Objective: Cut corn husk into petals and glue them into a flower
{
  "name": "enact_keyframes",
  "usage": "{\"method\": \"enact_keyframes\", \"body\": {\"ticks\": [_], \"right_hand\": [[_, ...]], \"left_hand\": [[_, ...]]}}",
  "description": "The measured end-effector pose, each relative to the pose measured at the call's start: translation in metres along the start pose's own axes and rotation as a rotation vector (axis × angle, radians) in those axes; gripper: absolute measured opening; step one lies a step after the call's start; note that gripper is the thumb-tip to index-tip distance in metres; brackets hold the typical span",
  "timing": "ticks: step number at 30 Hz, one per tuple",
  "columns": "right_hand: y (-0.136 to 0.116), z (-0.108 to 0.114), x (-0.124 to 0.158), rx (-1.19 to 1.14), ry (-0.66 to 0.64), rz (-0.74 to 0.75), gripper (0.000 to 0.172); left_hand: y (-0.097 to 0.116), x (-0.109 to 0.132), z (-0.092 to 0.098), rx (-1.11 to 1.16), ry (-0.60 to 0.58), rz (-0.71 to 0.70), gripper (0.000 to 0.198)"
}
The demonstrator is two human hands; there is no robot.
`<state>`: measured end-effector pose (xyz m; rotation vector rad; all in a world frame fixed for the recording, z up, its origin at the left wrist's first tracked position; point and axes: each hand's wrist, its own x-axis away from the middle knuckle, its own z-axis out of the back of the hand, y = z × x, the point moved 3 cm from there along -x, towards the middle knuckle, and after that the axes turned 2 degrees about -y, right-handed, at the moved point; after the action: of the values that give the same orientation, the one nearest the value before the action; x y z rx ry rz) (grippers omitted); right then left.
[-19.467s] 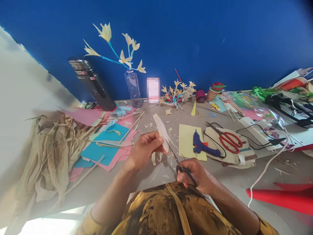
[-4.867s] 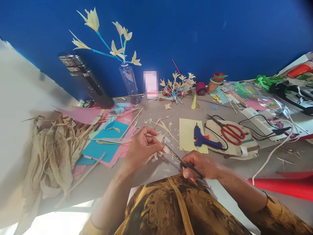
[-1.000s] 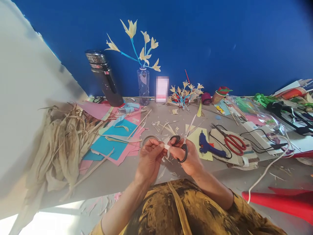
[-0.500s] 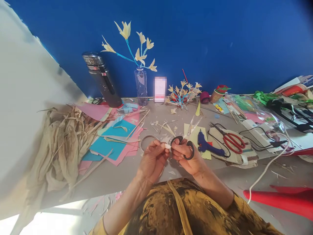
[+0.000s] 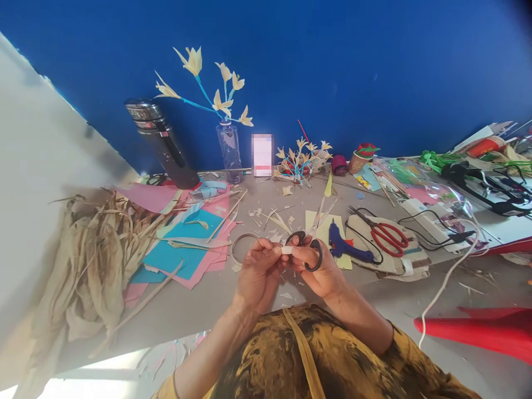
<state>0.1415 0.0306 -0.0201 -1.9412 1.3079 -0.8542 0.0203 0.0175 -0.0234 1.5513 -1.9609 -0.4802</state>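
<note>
Between my two hands is a small cream strip [image 5: 286,250] that looks like dried husk. My left hand [image 5: 257,271] pinches one end with thumb and fingers. The thumb and fingertips of my right hand [image 5: 324,271] press the other end. Black-handled scissors [image 5: 320,258] hang in my right hand, their blades parted and pointing away from me. Some of my right fingers are hidden behind the strip and handles. Cream scraps [image 5: 279,221] lie on the table beyond. A roll of tape or ring [image 5: 233,249] lies beside my left hand.
Dried husks [image 5: 89,266] and blue paper sheets [image 5: 178,252] lie left. A glue gun [image 5: 347,246], red-handled pliers [image 5: 388,238] and a power strip [image 5: 432,224] are right. Behind stand a dark flask [image 5: 166,147], a bottle [image 5: 229,152] of husk flowers and a screen [image 5: 262,158].
The view has shifted a little to the right, so the background sits farther left. The cream strip shows more fully between my fingertips. The scissors stay in my right hand.
</note>
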Motion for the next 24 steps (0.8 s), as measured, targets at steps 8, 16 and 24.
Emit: {"method": "enact_keyframes", "body": {"ticks": [8,16,24], "right_hand": [[-0.007,0.013,0.001,0.172,0.103,0.169,0.029],[-0.008,0.014,-0.001,0.102,0.048,0.151,0.03],[-0.004,0.017,-0.002,0.299,0.152,0.23,0.023]], "left_hand": [[0.003,0.001,0.0,-0.117,0.069,-0.142,0.032],[0.004,-0.001,0.002,-0.082,0.102,-0.129,0.033],[0.002,0.002,-0.004,-0.124,0.094,-0.101,0.032]]}}
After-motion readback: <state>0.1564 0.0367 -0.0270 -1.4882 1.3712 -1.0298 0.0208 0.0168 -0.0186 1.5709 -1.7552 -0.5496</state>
